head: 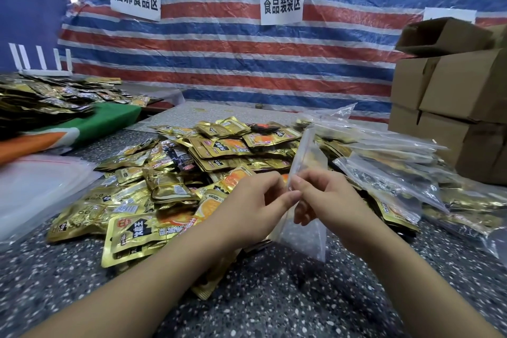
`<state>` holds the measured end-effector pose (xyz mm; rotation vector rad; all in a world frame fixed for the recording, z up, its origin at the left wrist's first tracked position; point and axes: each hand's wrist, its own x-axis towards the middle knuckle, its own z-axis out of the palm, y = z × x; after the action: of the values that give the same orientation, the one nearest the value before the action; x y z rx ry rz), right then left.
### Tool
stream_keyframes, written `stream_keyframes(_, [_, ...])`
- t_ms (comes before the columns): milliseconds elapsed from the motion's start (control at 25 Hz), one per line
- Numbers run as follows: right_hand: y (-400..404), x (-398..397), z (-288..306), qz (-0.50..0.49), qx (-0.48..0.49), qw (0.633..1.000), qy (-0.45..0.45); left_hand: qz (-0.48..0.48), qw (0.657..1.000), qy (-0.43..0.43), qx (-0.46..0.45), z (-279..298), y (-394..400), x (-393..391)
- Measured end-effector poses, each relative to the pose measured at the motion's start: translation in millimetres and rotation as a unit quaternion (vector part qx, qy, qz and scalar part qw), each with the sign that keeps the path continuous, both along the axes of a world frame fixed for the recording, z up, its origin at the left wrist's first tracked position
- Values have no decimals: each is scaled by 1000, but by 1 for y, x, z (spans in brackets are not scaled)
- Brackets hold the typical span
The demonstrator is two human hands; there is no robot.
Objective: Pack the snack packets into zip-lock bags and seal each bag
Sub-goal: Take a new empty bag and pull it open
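One clear zip-lock bag, thin glossy film, rectangular, held edge-on and upright above the speckled table, just in front of the packet heap. Whether it holds a packet cannot be told for certain; a gold tint shows through its upper part.

Left hand: thumb and forefinger pressed together on the bag's near edge. Right hand: fingertips pinching the same edge, just beside the left; the two hands nearly touch.

Snack packets: one loose heap, too many to count, flat foil pouches, gold with orange print, crinkled and reflective, lying behind and left of the hands.

Filled bags: a slumped pile to the right, number unclear, transparent film over gold packets.

Cardboard boxes: at least four, brown, stacked at far right.

Striped tarpaulin: one, woven plastic, red, white and blue, as backdrop, bearing three white paper signs.
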<state>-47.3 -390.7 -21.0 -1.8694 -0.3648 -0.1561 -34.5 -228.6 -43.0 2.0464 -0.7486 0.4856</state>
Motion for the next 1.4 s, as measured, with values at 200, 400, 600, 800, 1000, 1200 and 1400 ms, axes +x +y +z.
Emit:
stream_keyframes(200, [-4, 0, -1, 34, 7, 999, 35, -14, 998, -13, 62, -4, 5, 4])
stream_keyframes(400, [-15, 0, -1, 130, -19, 990, 55, -60, 997, -20, 49, -4, 7, 4])
stream_keyframes(600, [-24, 3, -2, 185, -1, 979, 88, -100, 993, 7, 55, -2, 7, 0])
stream_keyframes(800, [-17, 2, -1, 145, 45, 985, 88, -131, 988, 77, 15, 5, 5, -6])
stream_keyframes(1000, [-23, 7, 10, -117, 134, 984, -11, 66, 981, 171, -69, 14, 19, 10])
stream_keyframes(1200, [-23, 9, 4, -216, 79, 970, -76, 100, 990, 102, 5, 5, 18, 13])
stream_keyframes(1400, [-16, 9, -1, -207, 63, 973, -79, 25, 996, -75, -28, 10, 13, -4])
